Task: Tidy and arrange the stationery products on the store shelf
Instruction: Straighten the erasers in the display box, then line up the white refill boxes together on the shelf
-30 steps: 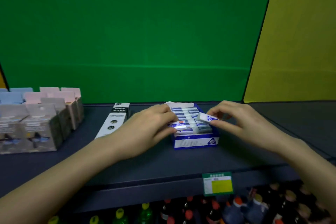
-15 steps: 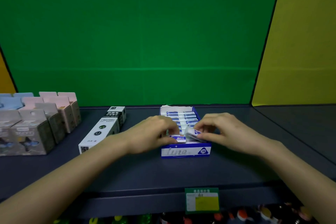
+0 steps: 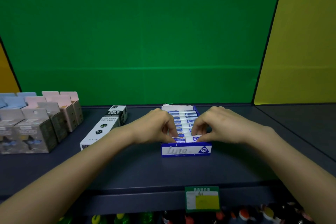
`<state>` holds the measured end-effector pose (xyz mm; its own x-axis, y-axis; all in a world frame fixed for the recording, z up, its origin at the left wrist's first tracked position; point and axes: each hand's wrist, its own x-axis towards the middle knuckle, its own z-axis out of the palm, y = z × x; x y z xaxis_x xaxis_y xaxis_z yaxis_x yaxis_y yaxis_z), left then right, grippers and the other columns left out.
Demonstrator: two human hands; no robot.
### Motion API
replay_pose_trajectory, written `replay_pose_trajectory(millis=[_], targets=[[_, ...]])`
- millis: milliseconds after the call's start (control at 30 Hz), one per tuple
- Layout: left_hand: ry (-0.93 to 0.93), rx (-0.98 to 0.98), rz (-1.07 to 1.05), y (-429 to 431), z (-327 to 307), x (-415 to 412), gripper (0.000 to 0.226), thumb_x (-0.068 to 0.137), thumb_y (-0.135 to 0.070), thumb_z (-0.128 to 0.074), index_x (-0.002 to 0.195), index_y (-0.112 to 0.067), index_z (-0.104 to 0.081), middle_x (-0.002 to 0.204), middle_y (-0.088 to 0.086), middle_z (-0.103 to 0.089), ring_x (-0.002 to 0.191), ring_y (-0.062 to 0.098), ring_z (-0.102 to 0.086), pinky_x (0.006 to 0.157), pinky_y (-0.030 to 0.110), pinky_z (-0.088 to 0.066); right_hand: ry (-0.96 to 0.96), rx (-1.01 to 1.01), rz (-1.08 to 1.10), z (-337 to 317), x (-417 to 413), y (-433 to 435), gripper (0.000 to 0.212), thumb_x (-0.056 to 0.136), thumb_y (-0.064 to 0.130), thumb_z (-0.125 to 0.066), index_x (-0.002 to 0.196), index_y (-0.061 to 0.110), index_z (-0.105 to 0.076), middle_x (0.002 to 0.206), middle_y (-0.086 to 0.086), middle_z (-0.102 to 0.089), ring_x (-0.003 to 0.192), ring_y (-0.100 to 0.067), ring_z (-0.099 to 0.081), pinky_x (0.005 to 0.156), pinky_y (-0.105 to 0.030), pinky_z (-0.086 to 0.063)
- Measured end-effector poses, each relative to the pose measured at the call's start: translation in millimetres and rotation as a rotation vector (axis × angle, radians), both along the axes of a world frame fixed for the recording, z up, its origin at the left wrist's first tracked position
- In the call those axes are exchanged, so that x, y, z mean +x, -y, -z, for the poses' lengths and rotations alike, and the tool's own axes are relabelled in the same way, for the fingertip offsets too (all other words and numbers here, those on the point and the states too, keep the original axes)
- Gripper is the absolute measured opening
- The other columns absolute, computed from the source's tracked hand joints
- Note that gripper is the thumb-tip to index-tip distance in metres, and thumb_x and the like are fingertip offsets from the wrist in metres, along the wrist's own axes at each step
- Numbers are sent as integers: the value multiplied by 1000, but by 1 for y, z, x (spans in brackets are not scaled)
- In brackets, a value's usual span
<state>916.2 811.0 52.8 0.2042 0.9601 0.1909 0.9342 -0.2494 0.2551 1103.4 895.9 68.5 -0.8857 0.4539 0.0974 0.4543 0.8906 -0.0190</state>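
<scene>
Right hand (image 3: 225,125) is pinching the loose eraser (image 3: 194,138), a second ago held above the tray, into the front row of the blue eraser box (image 3: 186,150), left hand (image 3: 156,126) pinching the neighbouring eraser; row nearly filled.

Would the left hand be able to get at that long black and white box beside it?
Probably yes. The black and white box lies right beside the left hand, with bare shelf between them, though its fingers are busy in the eraser box.

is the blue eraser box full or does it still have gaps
Looks full: the blue eraser box shows erasers in rows from back to front. The hands hide part of the front, so gaps there cannot be ruled out.
</scene>
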Motion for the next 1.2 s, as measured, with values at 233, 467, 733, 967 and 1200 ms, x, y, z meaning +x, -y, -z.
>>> replay_pose_trajectory(millis=[233,467,733,967,1200], targets=[[33,-59,-13,-5,-1,0,13,71,-15,-76,82,-8,-74,68,-4,-62,52,-12,-53,54,2,-35,-16,-156,30,-2,-7,-5,10,73,20,-75,81,23,-71,78,6,-74,72,-1,-67,77,-31,-57],[-20,7,-23,9,-2,-3,21,80,-32,-66,92,-16,-73,84,-4,-59,68,5,-55,66,18,-42,10,27,67,-7,-8,6,21,77,46,-65,83,28,-71,84,12,-71,79,-7,-63,68,-29,-48],[-125,400,-281,101,-4,-59,37,84,-47,-38,98,-25,-65,90,-9,-65,77,12,-60,65,29,-47,-450,-131,-5,-7,-58,66,20,88,36,-52,85,27,-70,73,13,-66,70,-10,-62,71,-27,-46],[-157,395,-437,176,5,-131,43,79,-50,-33,90,-25,-66,84,-5,-69,72,19,-64,59,37,-53,-403,-282,119,13,-161,101,43,92,42,-43,101,6,-65,107,-12,-69,103,-32,-58,87,-35,-43],[-149,372,-534,233,17,-184,39,78,-52,-33,87,-30,-65,80,-13,-65,74,15,-63,55,33,-50,-315,-391,420,33,-231,118,88,77,59,-55,138,2,-26,138,-15,-45,125,-36,-44,96,-41,-40]])
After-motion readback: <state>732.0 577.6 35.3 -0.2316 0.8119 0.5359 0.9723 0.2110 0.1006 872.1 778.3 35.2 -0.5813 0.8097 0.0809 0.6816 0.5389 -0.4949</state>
